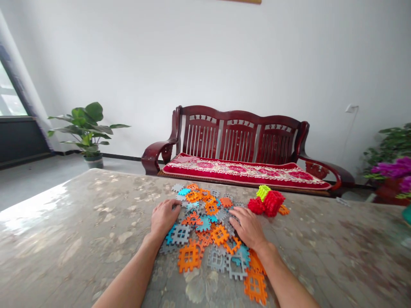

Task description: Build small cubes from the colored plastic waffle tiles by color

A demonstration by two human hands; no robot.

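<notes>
A heap of flat, notched plastic tiles (208, 231) in orange, grey and blue is spread over the table (80, 222) in front of me. My left hand (163, 217) lies palm down on the heap's left edge, fingers curled onto a grey tile. My right hand (248, 226) rests palm down on the right side of the heap, fingers stretched over grey and orange tiles. Beyond the right hand stands a small built cluster of red tiles (269, 202) with a yellow-green piece (263, 191) on top.
The table has a glossy floral cover. Behind it a dark red wooden bench (237, 145) with a red cushion stands against the white wall. A potted plant (86, 128) is at the left, purple flowers (394, 169) at the right.
</notes>
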